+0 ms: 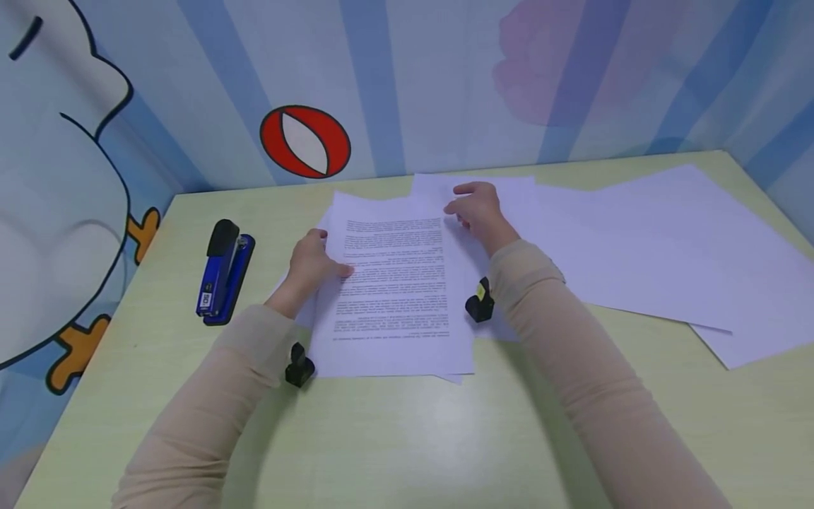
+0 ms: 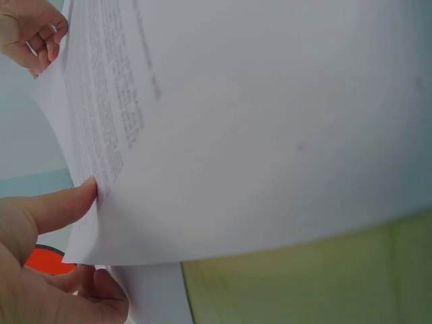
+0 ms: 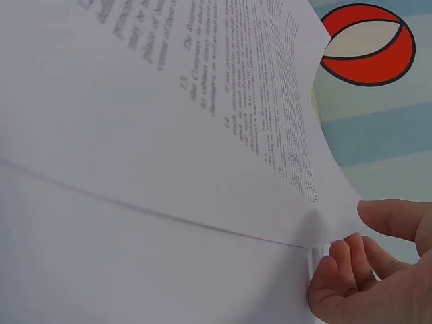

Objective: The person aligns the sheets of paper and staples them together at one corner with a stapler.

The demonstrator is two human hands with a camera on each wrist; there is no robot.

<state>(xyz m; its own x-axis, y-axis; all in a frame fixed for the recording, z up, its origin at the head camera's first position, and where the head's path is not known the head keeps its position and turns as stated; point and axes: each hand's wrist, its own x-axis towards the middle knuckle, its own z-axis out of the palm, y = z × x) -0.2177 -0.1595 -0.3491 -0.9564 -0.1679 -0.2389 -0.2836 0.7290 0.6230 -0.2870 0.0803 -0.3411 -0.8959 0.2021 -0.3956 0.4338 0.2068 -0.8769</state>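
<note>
Left grip [image 1: 310, 266] and right grip [image 1: 481, 212] hold printed paper [image 1: 394, 297].

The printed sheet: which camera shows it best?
The head view shows the printed sheet best, with nearly all its text visible. Both wrist views crop it at a slant; the right one makes some words larger.

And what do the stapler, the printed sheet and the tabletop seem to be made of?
Stapler: blue and black, plastic or painted metal, smooth; a silvery spot suggests some metal.
Printed sheet: matte white paper; it curves thinly and shows no gloss.
Tabletop: perhaps laminate, satiny, judging by its pale, even surface and soft reflection.
</note>
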